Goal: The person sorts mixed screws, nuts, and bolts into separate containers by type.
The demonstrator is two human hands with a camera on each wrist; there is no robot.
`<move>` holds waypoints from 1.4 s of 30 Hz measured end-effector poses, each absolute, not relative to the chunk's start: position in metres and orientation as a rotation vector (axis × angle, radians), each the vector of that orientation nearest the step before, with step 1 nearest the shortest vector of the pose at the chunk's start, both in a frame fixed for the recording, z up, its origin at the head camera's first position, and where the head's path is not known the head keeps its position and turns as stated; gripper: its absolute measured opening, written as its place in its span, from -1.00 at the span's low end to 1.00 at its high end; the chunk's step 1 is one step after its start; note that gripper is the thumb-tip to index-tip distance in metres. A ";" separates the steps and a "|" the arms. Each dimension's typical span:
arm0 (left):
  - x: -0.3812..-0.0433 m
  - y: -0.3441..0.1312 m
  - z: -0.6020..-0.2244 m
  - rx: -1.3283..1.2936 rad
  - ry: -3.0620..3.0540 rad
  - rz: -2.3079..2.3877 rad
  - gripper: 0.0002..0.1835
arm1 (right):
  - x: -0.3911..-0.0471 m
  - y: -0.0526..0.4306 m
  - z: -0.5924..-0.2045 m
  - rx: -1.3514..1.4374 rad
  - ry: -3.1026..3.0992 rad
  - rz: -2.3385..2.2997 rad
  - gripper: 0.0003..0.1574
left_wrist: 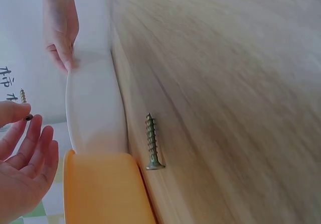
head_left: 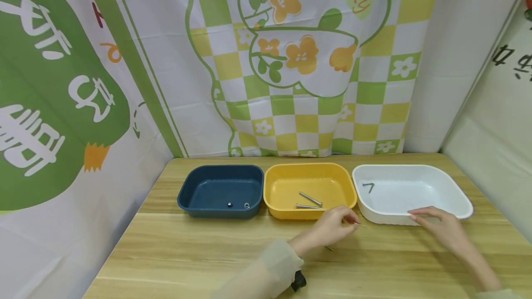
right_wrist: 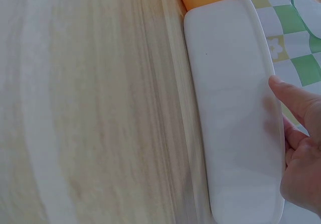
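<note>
My left hand (head_left: 335, 226) pinches a small screw (left_wrist: 23, 96) between thumb and fingertips, just in front of the yellow bin (head_left: 272, 213) and the white bin (head_left: 374, 216). In the left wrist view its threaded end points up and its head lies at the fingertips. Another threaded screw (left_wrist: 152, 142) lies on the table, below the left hand. My right hand (head_left: 444, 227) grips the front rim of the white bin, thumb outside and fingers over the inner side. Two small screws (head_left: 369, 186) rest inside that bin, toward its left end.
Two long bolts (head_left: 311, 198) lie in the yellow bin. At the left, a dark blue bin (head_left: 220, 213) holds two nuts (head_left: 246, 205). The three bins stand in a row along the back of the wooden table (head_left: 174, 253), before a patterned curtain (head_left: 291, 119).
</note>
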State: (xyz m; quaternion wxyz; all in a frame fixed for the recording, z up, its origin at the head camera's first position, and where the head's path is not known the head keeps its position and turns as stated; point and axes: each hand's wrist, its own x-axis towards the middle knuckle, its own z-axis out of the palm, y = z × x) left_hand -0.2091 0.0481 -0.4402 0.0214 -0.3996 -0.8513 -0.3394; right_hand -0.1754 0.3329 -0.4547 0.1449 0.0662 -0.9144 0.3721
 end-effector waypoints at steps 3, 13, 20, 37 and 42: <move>-0.209 0.051 -0.440 -1.208 -2.619 -1.102 -0.91 | -0.175 0.333 -0.455 0.186 -2.641 1.065 -0.77; -0.208 0.065 -0.438 -1.111 -2.544 -1.194 -0.91 | -0.176 0.333 -0.457 0.221 -2.613 1.070 -0.80; -0.210 0.075 -0.438 -1.049 -2.508 -1.208 -0.91 | -0.175 0.333 -0.454 0.205 -2.635 1.075 -0.77; -0.223 0.096 -0.443 -0.926 -2.523 -1.293 -0.92 | -0.174 0.334 -0.453 0.196 -2.649 1.065 -0.77; -0.227 0.100 -0.447 -0.896 -2.520 -1.288 -0.92 | -0.175 0.334 -0.454 0.212 -2.638 1.083 -0.77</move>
